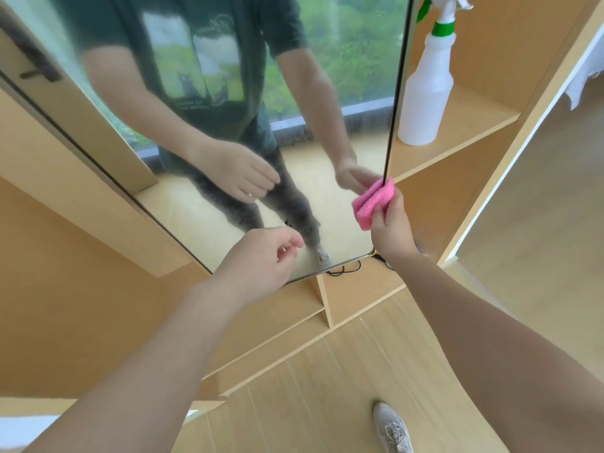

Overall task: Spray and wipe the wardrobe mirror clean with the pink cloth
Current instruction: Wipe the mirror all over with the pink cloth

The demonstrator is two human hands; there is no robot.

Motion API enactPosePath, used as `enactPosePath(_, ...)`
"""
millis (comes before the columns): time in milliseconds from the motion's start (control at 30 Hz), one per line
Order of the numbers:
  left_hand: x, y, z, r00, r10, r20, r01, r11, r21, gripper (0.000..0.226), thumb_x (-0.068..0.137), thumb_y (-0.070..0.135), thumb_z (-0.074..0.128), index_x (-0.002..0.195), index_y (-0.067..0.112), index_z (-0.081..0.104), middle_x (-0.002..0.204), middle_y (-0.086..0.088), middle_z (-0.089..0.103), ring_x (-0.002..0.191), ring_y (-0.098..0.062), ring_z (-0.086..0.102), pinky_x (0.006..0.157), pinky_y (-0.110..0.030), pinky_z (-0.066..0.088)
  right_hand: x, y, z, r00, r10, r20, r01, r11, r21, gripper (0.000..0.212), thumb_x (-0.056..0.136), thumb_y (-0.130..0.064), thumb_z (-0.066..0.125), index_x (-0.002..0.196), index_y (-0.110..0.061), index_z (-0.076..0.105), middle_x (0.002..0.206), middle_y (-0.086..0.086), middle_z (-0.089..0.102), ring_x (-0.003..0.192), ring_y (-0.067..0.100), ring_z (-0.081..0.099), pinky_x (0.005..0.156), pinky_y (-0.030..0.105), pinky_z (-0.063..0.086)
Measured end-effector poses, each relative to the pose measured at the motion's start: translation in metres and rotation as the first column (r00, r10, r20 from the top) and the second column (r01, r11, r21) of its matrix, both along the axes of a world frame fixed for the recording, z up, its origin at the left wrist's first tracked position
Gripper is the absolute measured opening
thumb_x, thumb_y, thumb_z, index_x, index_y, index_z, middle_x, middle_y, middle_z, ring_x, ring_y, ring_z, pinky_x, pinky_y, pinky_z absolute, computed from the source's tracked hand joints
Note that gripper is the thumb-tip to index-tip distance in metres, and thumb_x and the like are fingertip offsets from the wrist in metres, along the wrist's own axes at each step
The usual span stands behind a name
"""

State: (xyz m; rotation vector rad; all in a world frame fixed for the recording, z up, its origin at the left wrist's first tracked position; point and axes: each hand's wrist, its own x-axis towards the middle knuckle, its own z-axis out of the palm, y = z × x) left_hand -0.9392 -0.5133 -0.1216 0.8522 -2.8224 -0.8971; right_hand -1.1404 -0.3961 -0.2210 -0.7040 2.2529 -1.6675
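Right hand pinches the folded, textured pink cloth seemingly against the mirror edge; left hand hangs loosely curled, empty.

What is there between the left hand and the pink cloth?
In the head view, only bare mirror lies between the left hand and the pink cloth; nothing else.

One mirror, one pink cloth, one white spray bottle. Two bare hands: left hand, right hand. One grey sneaker, one black cable by the mirror's bottom corner.
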Motion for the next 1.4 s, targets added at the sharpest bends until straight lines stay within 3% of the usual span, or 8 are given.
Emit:
enactPosePath(200,-0.011,-0.001,-0.007,1.0,-0.026,-0.011,0.026,1.0,-0.006,0.02,0.09,0.016,0.053,0.101,0.026,0.068,0.091,0.009,0.069,0.056,-0.001,0.051,0.071,-0.028,0.052,0.003,-0.002,-0.028,0.999,-0.018,0.029,0.017,1.0,0.026,0.048,0.1,-0.017,0.032,0.147,-0.021,0.021,0.135,-0.002,0.047,0.121,0.009,0.046,0.098,0.023,0.035)
enactPosePath(567,-0.031,-0.003,-0.022,0.997,-0.077,-0.009,0.077,0.997,-0.013,0.021,0.09,0.015,0.052,0.099,0.027,0.067,0.086,0.003,0.069,0.051,-0.005,0.048,0.07,-0.034,0.054,0.008,-0.004,-0.07,0.987,-0.071,0.145,0.056,0.993,0.106,0.048,0.1,-0.009,0.031,0.146,-0.017,0.025,0.103,-0.02,0.049,0.1,0.002,0.05,0.088,0.015,0.033)
enactPosePath(700,-0.032,-0.003,-0.029,0.997,-0.077,0.015,0.078,0.997,-0.002,0.021,0.09,0.015,0.053,0.099,0.028,0.066,0.086,0.001,0.069,0.053,-0.008,0.049,0.07,-0.034,0.054,0.012,-0.003,-0.068,0.98,-0.078,0.185,0.061,0.994,0.095,0.037,0.1,-0.001,0.032,0.137,-0.004,0.035,0.114,0.012,0.058,0.097,0.025,0.057,0.068,0.017,0.039)
enactPosePath(767,-0.035,-0.003,-0.03,0.997,-0.078,0.016,0.078,0.997,-0.002,0.02,0.091,0.016,0.053,0.099,0.027,0.066,0.084,0.001,0.069,0.053,-0.009,0.05,0.069,-0.035,0.054,0.015,-0.003,-0.069,0.977,-0.047,0.209,0.03,0.996,0.085,0.036,0.099,0.004,0.028,0.134,-0.003,0.036,0.108,0.011,0.057,0.093,0.025,0.054,0.068,0.009,0.042)
enactPosePath(933,-0.041,0.0,-0.036,0.996,-0.082,0.035,0.081,0.996,0.025,0.022,0.091,0.014,0.051,0.102,0.025,0.067,0.087,0.001,0.069,0.058,-0.011,0.052,0.068,-0.033,0.054,0.007,-0.01,-0.096,0.955,-0.178,0.237,0.11,0.956,0.272,0.035,0.099,-0.015,0.04,0.133,-0.01,0.038,0.11,0.01,0.055,0.105,0.033,0.057,0.077,0.032,0.039)
enactPosePath(1133,-0.045,-0.001,-0.035,0.996,-0.083,0.045,0.082,0.996,0.036,0.024,0.09,0.014,0.05,0.103,0.026,0.066,0.09,0.004,0.068,0.059,-0.005,0.051,0.073,-0.032,0.053,0.008,-0.003,-0.086,0.961,-0.143,0.238,0.051,0.934,0.354,0.017,0.094,0.001,0.032,0.104,-0.006,0.044,0.079,-0.003,0.049,0.07,0.015,0.049,0.064,0.029,0.039)
enactPosePath(1267,-0.046,0.001,-0.019,0.995,-0.098,0.024,0.098,0.995,0.01,0.024,0.091,0.014,0.05,0.106,0.023,0.067,0.095,0.005,0.067,0.063,-0.005,0.052,0.078,-0.032,0.052,0.009,0.01,-0.076,0.953,-0.155,0.261,0.005,0.868,0.496,0.024,0.09,-0.004,0.038,0.111,-0.002,0.05,0.095,0.011,0.058,0.101,0.033,0.058,0.073,0.03,0.037)
enactPosePath(1400,-0.046,0.01,0.012,0.988,-0.151,-0.017,0.15,0.989,-0.015,0.022,0.091,0.014,0.052,0.105,0.022,0.066,0.095,0.004,0.065,0.07,-0.011,0.057,0.075,-0.029,0.05,0.02,0.028,-0.021,0.988,-0.072,0.133,0.012,0.915,0.403,0.012,0.086,-0.017,0.046,0.096,-0.012,0.052,0.084,0.002,0.06,0.084,0.025,0.059,0.066,0.033,0.044)
